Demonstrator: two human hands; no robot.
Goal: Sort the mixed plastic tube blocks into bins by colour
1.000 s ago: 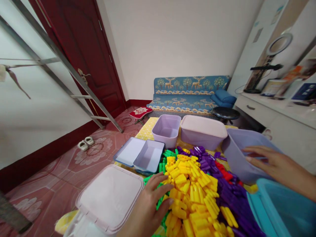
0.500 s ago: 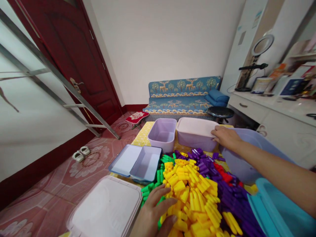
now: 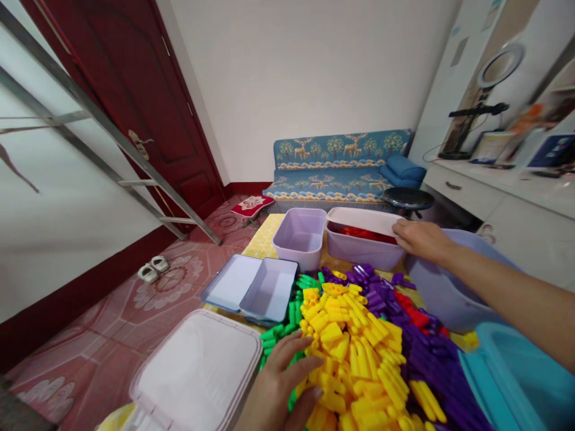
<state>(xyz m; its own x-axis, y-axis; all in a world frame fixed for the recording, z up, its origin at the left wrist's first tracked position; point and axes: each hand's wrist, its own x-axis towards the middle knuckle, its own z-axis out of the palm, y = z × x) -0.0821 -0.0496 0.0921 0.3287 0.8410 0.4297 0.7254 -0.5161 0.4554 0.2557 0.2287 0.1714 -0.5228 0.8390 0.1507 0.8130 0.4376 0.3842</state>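
My right hand (image 3: 420, 239) grips the near right corner of a pale pink lid (image 3: 366, 220), which is tilted up over a lilac bin (image 3: 363, 248). Red pieces (image 3: 366, 234) show inside through the gap. My left hand (image 3: 287, 377), fingers spread and curved, rests at the left side of a heap of yellow plastic building pieces (image 3: 354, 353) and holds nothing that I can see. Green pieces (image 3: 294, 311) lie just left of the heap, purple ones (image 3: 431, 359) to its right, with a few red pieces (image 3: 413, 311) among them.
An empty lilac bin (image 3: 299, 239) stands at the back. In front of it lies an open blue-edged case (image 3: 269, 290). A white lid (image 3: 197, 371) sits front left. A larger lilac tub (image 3: 449, 287) and a turquoise container (image 3: 516, 371) stand to the right.
The pink lid lay flat on its bin and now its near side is raised, exposing the red pieces. My left hand stays by the yellow heap. The view has shifted slightly.
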